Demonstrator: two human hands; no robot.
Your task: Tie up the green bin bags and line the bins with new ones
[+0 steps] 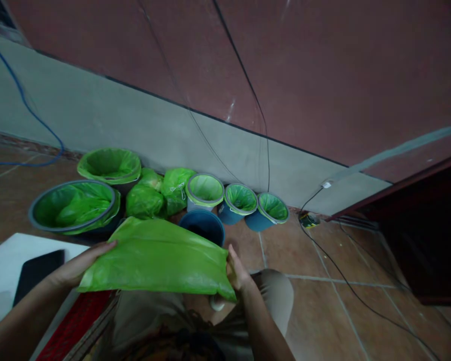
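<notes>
A flat, bright green plastic bag (161,258) is stretched sideways above my lap. Its left end is gripped by my left hand (80,263), whose thumb lies along the top edge while the other fingers are hidden beneath. My right hand (237,271) pinches the right end, fingers partly behind the plastic. Just past the bag stands an unlined blue bin (203,220), partly covered by the bag from this angle.
Along the wall stand green-lined bins (205,188), more lined bins (75,205) at left, and stuffed green bags (145,200) between them. A phone-like dark slab (39,271) lies on a white surface (2,260). A black cable (346,281) crosses the tiled floor.
</notes>
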